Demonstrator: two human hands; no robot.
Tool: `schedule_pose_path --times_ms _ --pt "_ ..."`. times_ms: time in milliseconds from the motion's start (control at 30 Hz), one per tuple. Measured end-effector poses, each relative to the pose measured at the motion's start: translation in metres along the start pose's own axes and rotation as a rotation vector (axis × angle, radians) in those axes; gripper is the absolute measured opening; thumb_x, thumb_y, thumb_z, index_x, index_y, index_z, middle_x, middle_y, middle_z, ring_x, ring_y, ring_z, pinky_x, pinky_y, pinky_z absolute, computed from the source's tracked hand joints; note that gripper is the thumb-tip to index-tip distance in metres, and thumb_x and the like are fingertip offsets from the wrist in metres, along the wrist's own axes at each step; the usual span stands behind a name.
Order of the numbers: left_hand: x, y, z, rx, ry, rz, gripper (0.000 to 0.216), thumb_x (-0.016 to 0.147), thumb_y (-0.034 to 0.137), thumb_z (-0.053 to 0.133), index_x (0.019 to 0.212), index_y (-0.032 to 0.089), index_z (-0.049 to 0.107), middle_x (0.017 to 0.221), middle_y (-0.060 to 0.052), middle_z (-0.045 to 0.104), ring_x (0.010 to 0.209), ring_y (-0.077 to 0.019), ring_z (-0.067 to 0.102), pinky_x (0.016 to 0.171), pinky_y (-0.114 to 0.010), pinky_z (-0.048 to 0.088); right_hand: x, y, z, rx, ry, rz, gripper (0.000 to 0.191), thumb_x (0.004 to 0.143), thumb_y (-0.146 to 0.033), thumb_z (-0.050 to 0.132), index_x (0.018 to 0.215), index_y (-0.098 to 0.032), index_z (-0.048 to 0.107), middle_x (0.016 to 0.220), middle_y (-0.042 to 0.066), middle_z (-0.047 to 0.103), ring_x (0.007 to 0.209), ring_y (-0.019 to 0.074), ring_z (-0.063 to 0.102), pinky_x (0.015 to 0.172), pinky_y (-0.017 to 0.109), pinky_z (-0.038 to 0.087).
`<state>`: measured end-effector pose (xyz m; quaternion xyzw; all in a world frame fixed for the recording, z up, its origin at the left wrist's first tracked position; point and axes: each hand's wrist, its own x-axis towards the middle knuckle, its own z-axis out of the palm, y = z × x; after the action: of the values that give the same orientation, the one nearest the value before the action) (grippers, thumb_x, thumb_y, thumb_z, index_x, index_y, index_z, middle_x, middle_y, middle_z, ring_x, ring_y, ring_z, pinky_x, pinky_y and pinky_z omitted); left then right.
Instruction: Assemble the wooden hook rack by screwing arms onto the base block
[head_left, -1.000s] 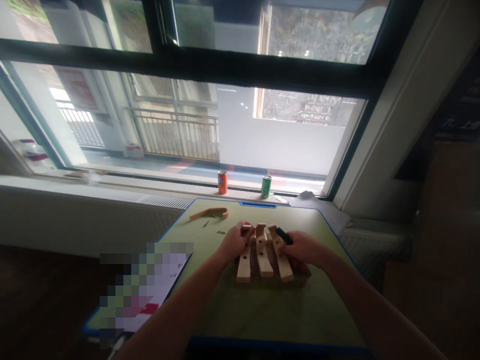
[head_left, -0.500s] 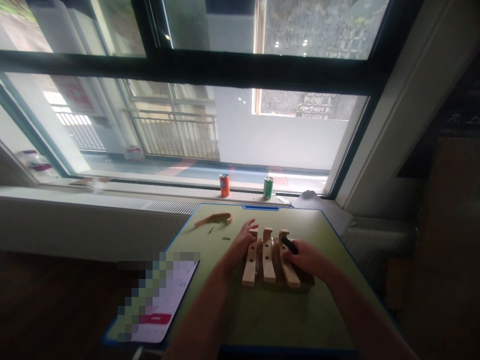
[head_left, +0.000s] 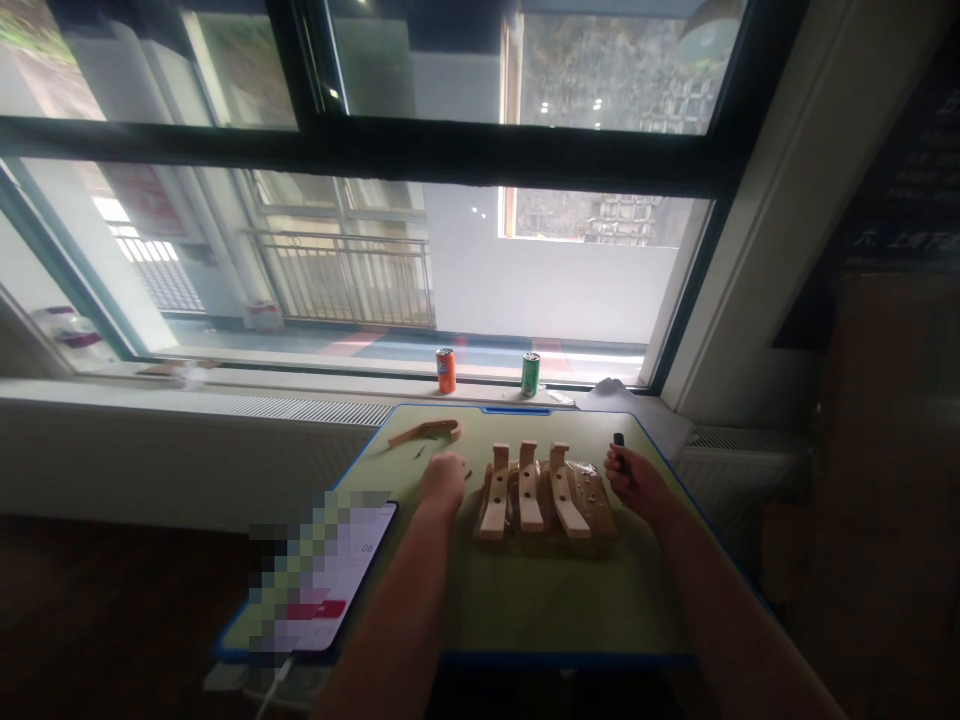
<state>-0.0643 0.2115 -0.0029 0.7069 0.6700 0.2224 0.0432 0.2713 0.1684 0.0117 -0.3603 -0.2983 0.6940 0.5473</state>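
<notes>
Three pale wooden hooks, the left one point(head_left: 495, 500), the middle one point(head_left: 530, 500) and the right one point(head_left: 568, 500), lie side by side on a brown board point(head_left: 604, 515) that looks wrapped in clear plastic. Each has dark holes. My left hand point(head_left: 446, 478) rests low over the table left of the board, its fingers curled and mostly hidden. A small dark metal piece point(head_left: 469, 474) shows beside it. My right hand point(head_left: 631, 480) is off the board's right side, closed around a short black tool point(head_left: 619, 440) that stands roughly upright; its working end is hidden.
On the green table point(head_left: 525, 610), a bent wooden strip point(head_left: 427, 431) lies at the far left, with a small metal piece point(head_left: 418, 453) near it. A phone or tablet point(head_left: 352, 570) lies at the left. An orange can point(head_left: 445, 371) and a green can point(head_left: 530, 374) stand on the sill.
My left hand has left the left hook and moved left to the small metal pieces. My right hand has moved right, off the right hook, with the black tool, now more upright.
</notes>
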Motion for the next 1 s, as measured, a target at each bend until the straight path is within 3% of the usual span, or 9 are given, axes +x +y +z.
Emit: schedule_pose_path --times_ms 167,300,433,467,533,600,667,800,1000 --pt "0.000 0.001 0.000 0.052 0.036 -0.040 0.025 0.077 0.011 0.042 0.078 0.011 0.066 0.083 -0.018 0.062 0.083 -0.0286 0.059 0.072 -0.038 0.043 0.005 0.007 -0.013 0.061 -0.011 0.027 0.018 0.077 -0.028 0.054 0.068 -0.018 0.042 0.056 -0.006 0.040 0.037 0.0028 0.029 0.027 0.013 0.020" --pt "-0.004 0.012 -0.012 0.018 0.142 0.006 0.024 0.083 0.018 0.040 0.091 0.012 0.062 0.093 -0.016 0.058 0.089 -0.0268 0.059 0.079 -0.039 0.045 0.001 0.002 -0.012 0.115 -0.012 -0.014 0.017 0.078 -0.028 0.052 0.068 -0.019 0.042 0.056 -0.005 0.040 0.038 0.0040 0.031 0.027 0.014 0.021" --pt "-0.011 0.037 -0.040 -0.516 0.391 0.196 0.026 0.089 0.031 0.037 0.099 0.014 0.054 0.104 -0.013 0.054 0.083 -0.0173 0.062 0.073 -0.031 0.051 0.001 -0.001 -0.012 0.144 0.007 -0.060 0.018 0.078 -0.029 0.052 0.067 -0.019 0.041 0.055 -0.005 0.041 0.038 0.0048 0.032 0.027 0.014 0.021" --pt "-0.013 0.046 -0.048 -0.668 0.366 0.250 0.027 0.088 0.034 0.039 0.101 0.014 0.052 0.100 -0.011 0.056 0.077 -0.0154 0.063 0.068 -0.029 0.052 0.002 -0.001 -0.013 0.148 0.014 -0.069 0.019 0.078 -0.030 0.052 0.067 -0.019 0.041 0.055 -0.005 0.041 0.038 0.0048 0.031 0.028 0.014 0.021" --pt "-0.016 0.066 -0.062 -0.828 0.131 0.357 0.028 0.085 0.039 0.045 0.099 0.016 0.052 0.082 -0.005 0.060 0.062 -0.0134 0.062 0.056 -0.027 0.052 0.008 0.000 -0.016 0.157 0.029 -0.077 0.019 0.078 -0.030 0.051 0.066 -0.019 0.040 0.054 -0.005 0.040 0.037 0.0045 0.030 0.028 0.015 0.020" --pt "-0.016 0.088 -0.070 -0.825 -0.175 0.461 0.029 0.080 0.041 0.053 0.097 0.017 0.054 0.072 -0.002 0.061 0.055 -0.0127 0.060 0.047 -0.024 0.049 0.013 0.000 -0.020 0.164 0.042 -0.076 0.020 0.079 -0.030 0.050 0.066 -0.019 0.040 0.053 -0.005 0.039 0.036 0.0041 0.030 0.028 0.015 0.019" --pt "-0.012 0.107 -0.072 -0.708 -0.368 0.542 0.026 0.077 0.040 0.055 0.086 0.016 0.058 0.063 0.000 0.060 0.048 -0.0114 0.057 0.043 -0.021 0.045 0.018 -0.001 -0.025 0.173 0.057 -0.074 0.020 0.079 -0.030 0.050 0.066 -0.019 0.039 0.053 -0.006 0.039 0.036 0.0041 0.030 0.028 0.015 0.019" --pt "0.005 0.128 -0.065 -0.420 -0.528 0.636 0.021 0.069 0.037 0.063 0.069 0.016 0.062 0.054 0.001 0.059 0.043 -0.0108 0.054 0.040 -0.019 0.039 0.022 -0.001 -0.029 0.187 0.069 -0.062 0.021 0.079 -0.031 0.051 0.067 -0.019 0.039 0.053 -0.006 0.039 0.036 0.0042 0.032 0.028 0.015 0.019" --pt "0.012 0.135 -0.062 -0.171 -0.549 0.699 0.013 0.072 0.022 0.057 0.074 0.018 0.070 0.059 0.000 0.063 0.047 -0.0096 0.056 0.045 -0.017 0.040 0.027 0.003 -0.031 0.191 0.026 -0.021 0.020 0.079 -0.032 0.054 0.070 -0.018 0.042 0.055 -0.005 0.043 0.038 0.0042 0.037 0.028 0.014 0.022"
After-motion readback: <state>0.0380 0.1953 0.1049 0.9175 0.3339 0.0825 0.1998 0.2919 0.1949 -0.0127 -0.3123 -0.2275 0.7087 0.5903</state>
